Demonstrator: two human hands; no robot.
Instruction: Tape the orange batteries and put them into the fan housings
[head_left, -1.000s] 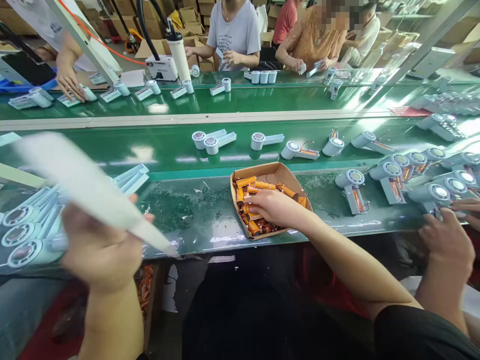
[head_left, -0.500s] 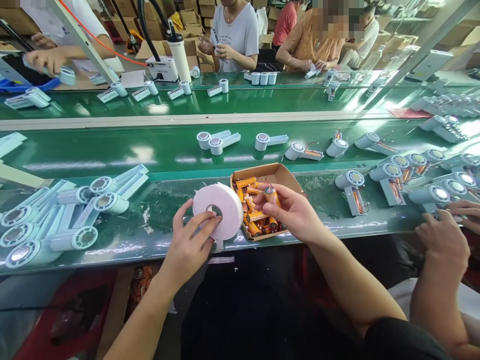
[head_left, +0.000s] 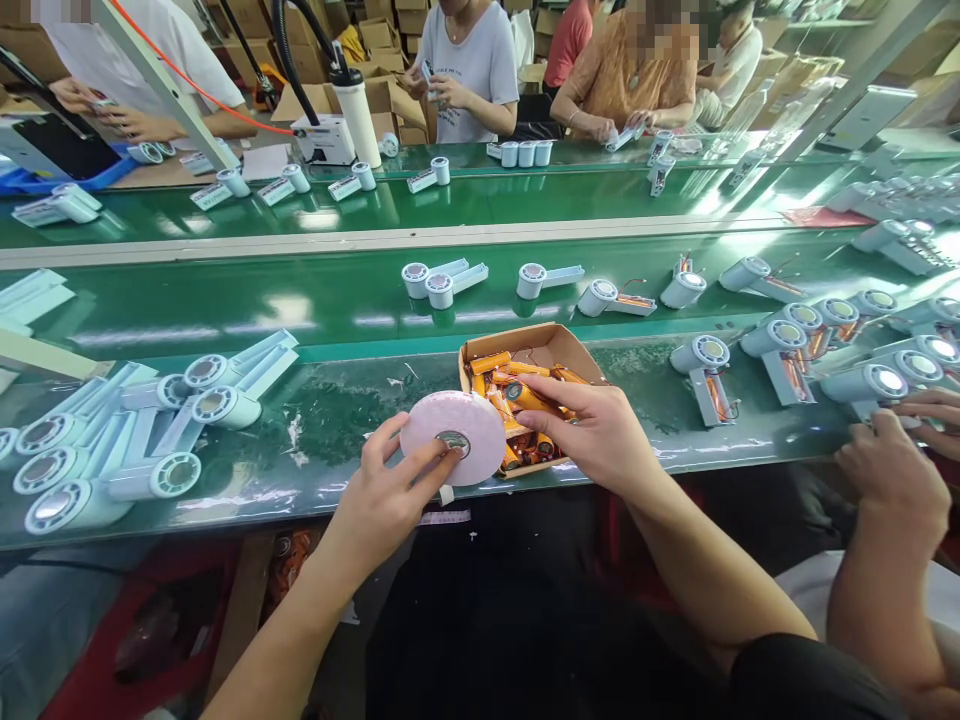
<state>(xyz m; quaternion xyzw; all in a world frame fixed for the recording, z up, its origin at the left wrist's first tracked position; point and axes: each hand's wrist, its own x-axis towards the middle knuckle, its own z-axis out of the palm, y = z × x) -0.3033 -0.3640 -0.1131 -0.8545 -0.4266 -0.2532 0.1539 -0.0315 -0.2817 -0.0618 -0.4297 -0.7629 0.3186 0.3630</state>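
Observation:
My left hand (head_left: 394,490) grips a roll of white tape (head_left: 469,415), with fingers in its centre hole and a short loose end hanging at the bottom. My right hand (head_left: 604,430) is closed on an orange cylindrical battery (head_left: 519,394), whose round end points left toward the roll. Below that hand, a small cardboard box (head_left: 559,345) holds many orange batteries with thin wires. The roll overlaps the box's front left corner from my viewpoint.
Pale blue fan housings (head_left: 225,405) are piled on the bench at left. More housings (head_left: 532,281) lie along the green conveyor (head_left: 322,285), several with batteries and wires inside. At right, a co-worker's hands (head_left: 892,465) hold a housing. Other people sit across the line.
The tape roll has moved right and tilted flatter, closer to the battery. My right hand has turned the battery from upright to lying sideways. Conveyor housings have shifted slightly right.

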